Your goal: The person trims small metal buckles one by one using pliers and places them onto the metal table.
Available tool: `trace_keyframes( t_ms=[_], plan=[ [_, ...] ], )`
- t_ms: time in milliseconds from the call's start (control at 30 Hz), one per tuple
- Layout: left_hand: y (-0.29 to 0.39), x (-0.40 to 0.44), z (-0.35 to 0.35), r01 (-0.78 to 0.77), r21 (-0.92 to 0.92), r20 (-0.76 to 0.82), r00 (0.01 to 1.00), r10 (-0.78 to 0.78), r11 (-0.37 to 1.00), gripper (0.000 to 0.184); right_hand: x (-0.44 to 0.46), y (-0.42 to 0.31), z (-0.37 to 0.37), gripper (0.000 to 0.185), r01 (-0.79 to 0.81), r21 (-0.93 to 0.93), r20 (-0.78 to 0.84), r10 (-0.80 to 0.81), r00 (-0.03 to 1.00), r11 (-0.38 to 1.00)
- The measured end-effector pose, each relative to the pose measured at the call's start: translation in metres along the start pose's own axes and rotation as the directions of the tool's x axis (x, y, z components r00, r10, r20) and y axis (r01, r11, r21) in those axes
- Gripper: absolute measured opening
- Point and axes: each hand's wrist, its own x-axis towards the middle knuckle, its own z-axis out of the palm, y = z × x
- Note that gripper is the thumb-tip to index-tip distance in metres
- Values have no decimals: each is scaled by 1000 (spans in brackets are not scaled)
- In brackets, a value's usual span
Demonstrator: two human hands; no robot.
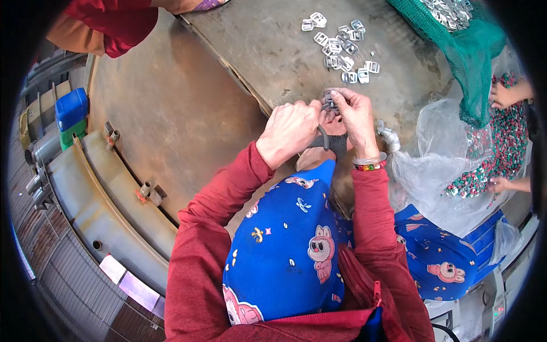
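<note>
My left hand [290, 130] is closed around a dark curved handle or bar [325, 138], its thumb side toward the right hand. Close beside it, my right hand [355, 117] pinches a small metal buckle [330, 101] between thumb and fingers. Just below both hands shows my foot [332, 123] with a dark band [337, 143] around it. Further up, loose silver metal buckles [335, 48] lie scattered on the metal surface [268, 51].
Green netting [467, 62] with more metal pieces is at the upper right. Another person's hands [504, 94] touch a plastic sheet [436, 148] holding red and green pieces [501, 142]. A person's red sleeve [128, 25] shows upper left. Blue container [72, 109] stands left.
</note>
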Motion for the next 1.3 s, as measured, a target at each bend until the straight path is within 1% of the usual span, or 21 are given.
trace_keyframes(
  t_ms=[67, 100, 133, 167, 267, 300, 400, 433, 533, 633, 767, 833, 900, 967, 1033, 1067, 1133, 1167, 1233, 1267, 1300],
  plan=[
    [-1, 0, -1, 6, -70, 41, 999, -3, 998, 23, 0, 1, 0, 20, -19, -2, -10, 19, 1000, 1000],
    [-2, 2, -2, 14, -123, 77, 997, -5, 992, 23, 2, 6, -4, 20, -46, 172, 36, 41, 999, 984],
    [-5, 4, -3, 24, -176, 112, 994, -5, 984, 23, 6, 14, -11, 20, -80, 339, 86, 54, 995, 937],
    [-13, 6, -3, -37, -442, 138, 985, 108, 896, 23, 7, 20, -14, 19, -121, 494, 137, 60, 989, 861],
    [-12, 3, 14, -40, -583, 93, 989, 116, 811, 23, 6, 10, -10, 20, -185, 557, 136, 131, 982, 810],
    [-3, 1, 6, 18, -624, 82, 996, 43, 782, 20, 8, 11, -11, 21, -172, 550, 140, 113, 984, 817],
    [-4, 0, 3, -44, -351, -30, 999, 36, 935, 17, 7, 7, -9, 23, -111, 428, 22, 112, 993, 897],
    [-5, 1, 1, -1, -235, -29, 1000, -6, 972, 18, 7, 13, -10, 24, -129, 418, 17, 134, 991, 899],
    [-7, 3, 3, 24, -72, -6, 1000, -24, 997, 20, 7, 14, -6, 24, -78, 346, -7, 86, 996, 935],
    [-5, 4, 8, 26, -8, 3, 1000, -26, 1000, 22, 4, 13, -5, 24, -45, 292, -16, 52, 999, 955],
    [2, 5, 6, 44, -20, 10, 999, -44, 999, 23, -1, 3, 0, 24, -34, 60, -4, 34, 999, 998],
    [2, 5, 5, 47, -27, 24, 999, -46, 999, 22, 0, 6, -1, 23, -35, 172, -1, 36, 999, 984],
    [-2, 6, 9, -21, -126, 5, 1000, 21, 992, 20, 1, 11, -5, 22, -66, 311, 16, 64, 998, 948],
    [-9, 8, 14, -89, -201, 1, 996, 91, 976, 19, 2, 17, -11, 20, -124, 467, 53, 112, 992, 875],
    [-20, 11, 18, -150, -254, 16, 987, 159, 956, 17, 5, 19, -14, 19, -165, 492, 103, 132, 986, 855],
    [-27, 12, 18, -144, -288, 61, 984, 168, 947, 29, 4, 22, -15, 18, -189, 505, 126, 145, 981, 842],
    [-44, 10, 25, -115, -379, 125, 977, 173, 918, 26, 4, 30, -10, 18, -237, 492, 112, 209, 972, 838],
    [-50, 4, 35, -69, -438, 116, 984, 133, 896, 27, 4, 34, -4, 18, -260, 485, 108, 238, 965, 835],
    [-53, -5, 45, 17, -549, 110, 992, 53, 836, 30, 3, 36, 9, 17, -276, 404, 65, 273, 960, 872],
    [-51, -10, 52, 95, -544, 140, 990, -21, 834, 29, 4, 37, 10, 17, -280, 358, 31, 288, 957, 891],
    [-41, -12, 49, 66, -496, 99, 995, -19, 866, 28, 5, 36, 8, 16, -287, 348, 47, 289, 956, 893]
  ],
)
